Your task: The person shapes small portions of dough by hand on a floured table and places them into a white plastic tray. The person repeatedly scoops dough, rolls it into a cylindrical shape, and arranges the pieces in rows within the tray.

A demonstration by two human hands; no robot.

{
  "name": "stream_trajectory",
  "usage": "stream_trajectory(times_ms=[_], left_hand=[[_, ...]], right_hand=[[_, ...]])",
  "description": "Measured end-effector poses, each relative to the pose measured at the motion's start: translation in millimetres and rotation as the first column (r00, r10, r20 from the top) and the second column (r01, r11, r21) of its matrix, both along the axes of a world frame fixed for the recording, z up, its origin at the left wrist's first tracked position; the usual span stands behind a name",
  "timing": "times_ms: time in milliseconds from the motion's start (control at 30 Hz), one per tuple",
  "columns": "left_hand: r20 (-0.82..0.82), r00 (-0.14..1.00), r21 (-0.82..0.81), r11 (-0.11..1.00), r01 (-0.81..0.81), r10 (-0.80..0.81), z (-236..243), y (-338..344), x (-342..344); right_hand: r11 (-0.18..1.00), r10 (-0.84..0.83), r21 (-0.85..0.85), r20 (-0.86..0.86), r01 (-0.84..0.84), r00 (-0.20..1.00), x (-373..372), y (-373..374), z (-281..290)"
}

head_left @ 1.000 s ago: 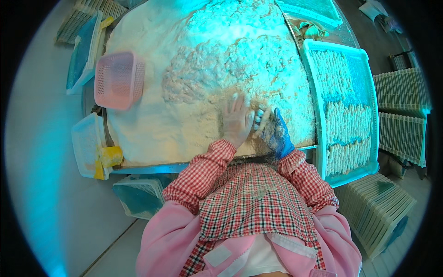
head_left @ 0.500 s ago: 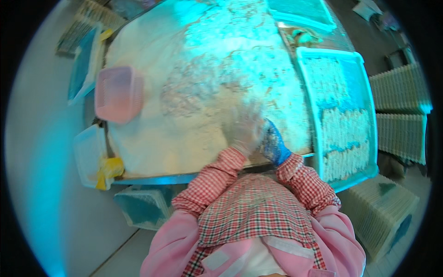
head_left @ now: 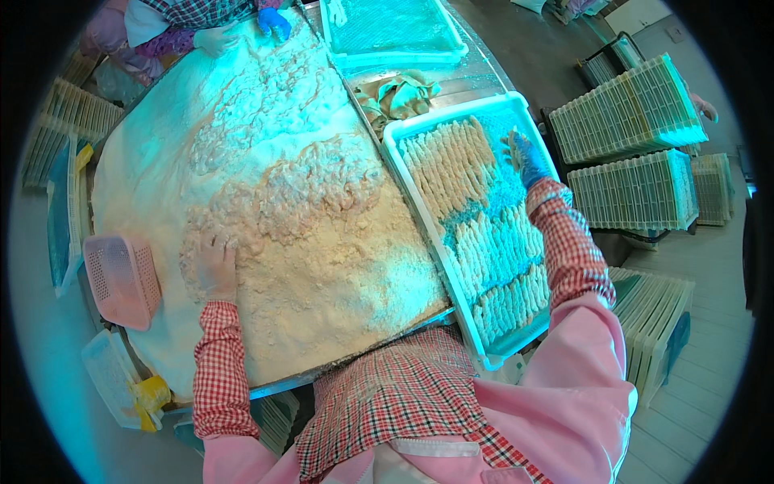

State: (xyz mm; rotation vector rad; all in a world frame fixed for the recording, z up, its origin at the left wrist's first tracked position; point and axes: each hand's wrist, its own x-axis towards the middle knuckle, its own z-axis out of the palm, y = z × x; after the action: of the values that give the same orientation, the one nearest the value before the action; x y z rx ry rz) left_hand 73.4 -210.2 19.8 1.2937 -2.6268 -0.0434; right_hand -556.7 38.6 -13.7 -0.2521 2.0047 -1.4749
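My left hand [head_left: 214,264], in a pale crumb-dusted glove, lies flat with fingers spread on a big heap of breadcrumbs [head_left: 266,202] that covers the table. My right hand [head_left: 526,159], in a blue glove, reaches over a white tray [head_left: 409,165] to my right. It sits at the far right end of rows of breaded sticks [head_left: 476,218] laid in that tray. Whether it pinches one stick I cannot tell. Both sleeves are red-checked under a pink apron.
A pink perforated basket [head_left: 122,278] stands at the table's left edge, clear tubs [head_left: 109,379] below it. Another person's gloved hands [head_left: 242,28] work at the far end. A second tray [head_left: 387,32] and a crumpled cloth [head_left: 399,93] lie beyond. Stacked crates [head_left: 637,153] stand at right.
Both hands were together in the crumbs before me. Now they are apart: the right has swung out over the tray, the left has slid left on the heap. My view has shifted.
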Motion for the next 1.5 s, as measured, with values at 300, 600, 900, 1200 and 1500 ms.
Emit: stream_trajectory(times_ms=[300, 600, 900, 1200, 1500], left_hand=[[-0.006, 1.000, 0.066, 0.998, 0.011, -0.010, -5.8, -11.4, -4.6], [0.101, 0.978, 0.476, 0.872, 0.116, -0.185, -4.0, 136.4, 40.0], [-0.072, 0.958, 0.297, 0.923, -0.246, 0.278, -31.2, 148.1, 31.3], [-0.410, 0.837, 0.629, 0.777, -0.029, 0.362, -10.7, 148.9, 30.6], [-0.012, 0.910, 0.715, 0.640, -0.282, 0.415, 15.2, 148.1, 35.3]], right_hand=[[0.966, 0.244, 0.063, 0.089, -0.249, 0.966, -20.3, 13.9, -2.3], [0.831, 0.541, -0.123, -0.043, -0.542, 0.840, 184.2, -11.3, 30.4], [0.547, 0.605, 0.559, -0.778, -0.623, -0.166, 442.4, -40.6, 0.6], [0.622, 0.712, 0.580, -0.698, -0.526, 0.073, 394.5, -23.7, 21.2], [0.593, 0.738, 0.661, -0.675, -0.459, -0.018, 417.5, -4.0, 46.1]])
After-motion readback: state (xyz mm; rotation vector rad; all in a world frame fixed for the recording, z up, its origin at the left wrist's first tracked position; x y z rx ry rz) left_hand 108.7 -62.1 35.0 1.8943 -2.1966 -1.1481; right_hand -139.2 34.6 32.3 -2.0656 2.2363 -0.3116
